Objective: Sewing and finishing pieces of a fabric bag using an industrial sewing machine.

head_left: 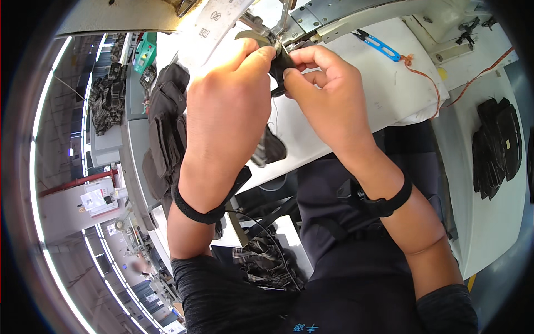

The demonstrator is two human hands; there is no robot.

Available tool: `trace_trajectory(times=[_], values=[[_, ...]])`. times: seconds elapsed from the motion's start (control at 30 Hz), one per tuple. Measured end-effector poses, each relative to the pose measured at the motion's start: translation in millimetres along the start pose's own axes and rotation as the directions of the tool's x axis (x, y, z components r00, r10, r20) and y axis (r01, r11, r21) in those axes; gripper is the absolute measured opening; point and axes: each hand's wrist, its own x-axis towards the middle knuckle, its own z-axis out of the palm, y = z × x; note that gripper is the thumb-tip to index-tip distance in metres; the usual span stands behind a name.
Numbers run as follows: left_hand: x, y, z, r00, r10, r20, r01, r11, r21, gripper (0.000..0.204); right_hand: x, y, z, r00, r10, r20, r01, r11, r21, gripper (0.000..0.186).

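Just under the head of a sewing machine point(328, 25), both of my hands meet at a small piece of dark fabric point(282, 69). My left hand point(231, 106) is closed, its thumb and fingertips at the left edge of the piece. From the right, my right hand point(334, 92) pinches the same piece between thumb and fingers. The machine's needle and presser area is partly hidden by my fingers. Another dark fabric piece point(273, 147) shows on the white table point(311, 133) beyond my left wrist, partly covered by it.
Blue thread snips point(381, 47) on an orange cord lie right of the machine. Stacked dark fabric pieces point(167, 119) line the table's left side; another stack point(497, 147) lies far right. Checked fabric point(264, 259) is bundled below the table. A green box point(146, 51) stands far left.
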Motion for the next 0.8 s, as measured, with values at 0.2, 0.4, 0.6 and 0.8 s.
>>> trace_trajectory(times=[0.2, 0.4, 0.6, 0.8], values=[[1, 9, 0, 0.999, -0.036, 0.02, 0.036, 0.999, 0.025, 0.02, 1, -3, -3, 0.999, 0.038, 0.012, -0.037, 0.999, -0.034, 0.021], [2, 20, 10, 0.982, -0.179, -0.06, 0.174, 0.982, -0.075, 0.017, 0, -3, -2, 1.0, 0.021, 0.015, -0.022, 0.998, 0.061, 0.021], [4, 40, 12, 0.921, -0.372, -0.115, 0.359, 0.926, -0.12, 0.018, -3, -9, -6, 0.998, 0.059, 0.015, -0.061, 0.991, 0.12, 0.021], [11, 50, 15, 0.871, -0.47, -0.141, 0.436, 0.874, -0.216, 0.017, 4, -14, -15, 0.981, 0.181, 0.076, -0.193, 0.958, 0.211, 0.021]])
